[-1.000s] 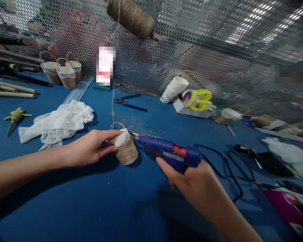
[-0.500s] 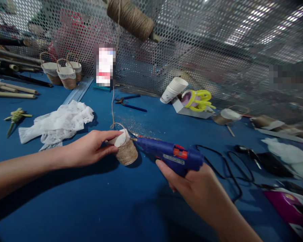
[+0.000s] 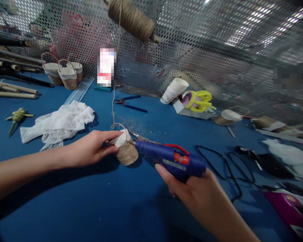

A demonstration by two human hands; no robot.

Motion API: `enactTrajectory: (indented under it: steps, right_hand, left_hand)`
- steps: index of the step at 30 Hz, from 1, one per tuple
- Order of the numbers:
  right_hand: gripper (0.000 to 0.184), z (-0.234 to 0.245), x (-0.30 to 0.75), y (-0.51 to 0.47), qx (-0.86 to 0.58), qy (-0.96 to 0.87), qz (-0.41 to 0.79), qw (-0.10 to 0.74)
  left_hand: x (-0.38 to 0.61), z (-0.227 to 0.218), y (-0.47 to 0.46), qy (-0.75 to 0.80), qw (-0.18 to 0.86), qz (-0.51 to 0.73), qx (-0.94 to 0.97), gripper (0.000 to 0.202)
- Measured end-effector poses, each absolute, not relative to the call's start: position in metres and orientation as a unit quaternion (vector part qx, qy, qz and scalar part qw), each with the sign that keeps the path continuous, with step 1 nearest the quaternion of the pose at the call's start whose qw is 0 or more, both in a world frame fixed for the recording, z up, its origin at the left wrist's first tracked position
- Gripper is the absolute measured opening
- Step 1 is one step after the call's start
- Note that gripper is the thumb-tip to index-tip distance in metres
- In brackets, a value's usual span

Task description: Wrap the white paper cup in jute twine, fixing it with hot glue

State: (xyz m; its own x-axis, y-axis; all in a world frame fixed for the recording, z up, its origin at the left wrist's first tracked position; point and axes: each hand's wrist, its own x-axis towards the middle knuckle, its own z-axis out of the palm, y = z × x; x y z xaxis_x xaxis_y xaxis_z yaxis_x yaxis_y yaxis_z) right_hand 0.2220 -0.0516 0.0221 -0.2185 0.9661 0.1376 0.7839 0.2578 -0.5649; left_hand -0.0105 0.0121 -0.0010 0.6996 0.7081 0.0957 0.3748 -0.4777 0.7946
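Between the thumb and fingers of my left hand (image 3: 98, 148) is a paper cup (image 3: 127, 154), tilted on its side and partly wound with twine; its upper part is still white. My right hand (image 3: 192, 191) grips a blue glue gun (image 3: 166, 156), its nozzle at the wound edge of the cup. A strand of twine (image 3: 113, 107) runs from the cup up to a large twine spool (image 3: 131, 20). Partly hidden behind the glue gun lie scissors (image 3: 138, 135), their blades showing.
White lace (image 3: 63, 122) lies left of the cup, pliers (image 3: 131, 103) beyond it. Finished little baskets (image 3: 67, 79) stand at the back left. Stacked paper cups (image 3: 174, 90) lean on a white box (image 3: 192, 111). A black cord (image 3: 226, 168) loops at the right.
The glue gun's nozzle has shifted slightly left and down along the wound edge of the cup. My left hand keeps its hold on the cup.
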Motion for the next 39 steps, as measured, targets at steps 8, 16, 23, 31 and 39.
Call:
enactTrajectory:
  steps: [8, 16, 23, 31, 39]
  right_hand:
    - [0.018, 0.025, 0.22, -0.055, -0.581, -0.752, 0.195, 0.244]
    - [0.005, 0.028, 0.207, -0.056, -0.561, -0.745, 0.217, 0.287]
    - [0.004, 0.026, 0.213, -0.055, -0.559, -0.758, 0.206, 0.266]
    - [0.018, 0.017, 0.23, -0.04, -0.588, -0.764, 0.132, 0.23]
    - [0.021, 0.02, 0.224, -0.031, -0.658, -0.691, 0.235, 0.187]
  left_hand:
    - [-0.01, -0.001, 0.012, 0.333, 0.397, 0.206, 0.83, 0.032]
    - [-0.01, -0.002, 0.011, 0.334, 0.396, 0.217, 0.827, 0.034]
    - [-0.008, 0.0, 0.012, 0.344, 0.4, 0.215, 0.822, 0.033]
    - [-0.009, -0.001, 0.012, 0.35, 0.404, 0.21, 0.819, 0.034]
    - [-0.01, -0.002, 0.013, 0.342, 0.396, 0.213, 0.825, 0.032]
